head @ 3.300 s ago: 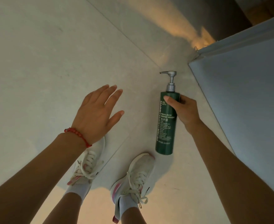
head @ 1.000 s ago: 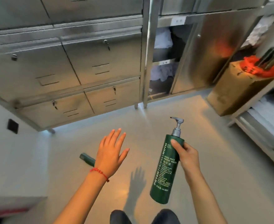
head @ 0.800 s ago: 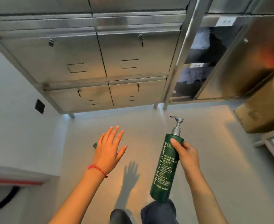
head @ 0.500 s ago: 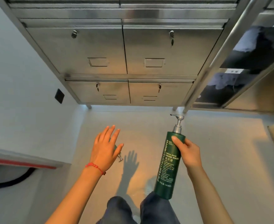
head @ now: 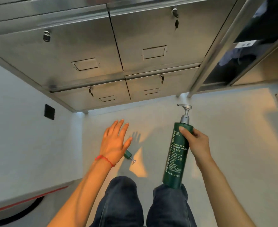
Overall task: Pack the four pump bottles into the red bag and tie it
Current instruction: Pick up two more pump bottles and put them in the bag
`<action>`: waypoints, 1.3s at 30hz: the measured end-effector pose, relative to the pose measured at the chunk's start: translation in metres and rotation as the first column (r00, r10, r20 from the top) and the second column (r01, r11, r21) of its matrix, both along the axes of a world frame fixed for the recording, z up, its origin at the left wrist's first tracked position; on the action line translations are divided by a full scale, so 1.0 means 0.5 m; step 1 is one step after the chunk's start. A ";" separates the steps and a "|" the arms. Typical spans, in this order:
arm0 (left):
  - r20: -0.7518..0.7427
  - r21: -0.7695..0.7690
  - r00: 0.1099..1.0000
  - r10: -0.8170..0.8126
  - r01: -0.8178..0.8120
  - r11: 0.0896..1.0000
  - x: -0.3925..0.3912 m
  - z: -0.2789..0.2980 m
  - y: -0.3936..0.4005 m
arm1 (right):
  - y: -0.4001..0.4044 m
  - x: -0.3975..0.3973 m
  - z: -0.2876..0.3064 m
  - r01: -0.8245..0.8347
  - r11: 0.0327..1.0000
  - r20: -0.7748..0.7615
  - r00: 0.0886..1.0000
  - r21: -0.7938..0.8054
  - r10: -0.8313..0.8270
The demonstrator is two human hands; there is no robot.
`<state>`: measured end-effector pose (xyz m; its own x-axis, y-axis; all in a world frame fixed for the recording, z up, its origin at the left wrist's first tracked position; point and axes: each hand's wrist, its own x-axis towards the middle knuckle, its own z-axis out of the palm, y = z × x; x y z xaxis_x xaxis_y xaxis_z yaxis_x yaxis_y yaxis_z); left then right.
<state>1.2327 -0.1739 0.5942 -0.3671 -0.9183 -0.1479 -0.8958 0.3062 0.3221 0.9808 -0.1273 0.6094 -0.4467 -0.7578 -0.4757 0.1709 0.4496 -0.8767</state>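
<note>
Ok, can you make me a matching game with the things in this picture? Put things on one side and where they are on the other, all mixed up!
Things:
1. tall green pump bottle
2. small green bottle
3. red string bracelet
4. padlock

Places:
A. hanging on a metal locker door
B. lying on the floor, partly hidden by the left hand
C. held upright in the right hand
D. around the left wrist

Pairs: 1-C, 2-B, 3-D, 4-A
</note>
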 end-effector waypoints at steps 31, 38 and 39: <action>0.033 0.263 0.808 -0.588 0.560 0.786 0.174 -0.918 -0.157 | 0.152 0.291 -0.873 0.299 0.902 0.031 0.946 0.312 -0.324; 0.220 0.414 0.786 -0.577 0.461 0.785 0.196 -1.238 -0.185 | 0.176 0.314 -1.124 0.265 0.910 0.009 0.959 0.319 -0.283; 0.240 0.436 0.767 -0.595 0.463 0.772 0.206 -1.273 -0.184 | 0.182 0.319 -1.152 0.255 0.914 0.008 0.962 0.314 -0.271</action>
<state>1.3357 -0.2661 -0.0421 -0.6406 -0.4572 -0.6169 -0.6887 0.6973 0.1984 1.1403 -0.0365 0.0336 -0.5793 -0.4287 -0.6932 0.3601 0.6284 -0.6896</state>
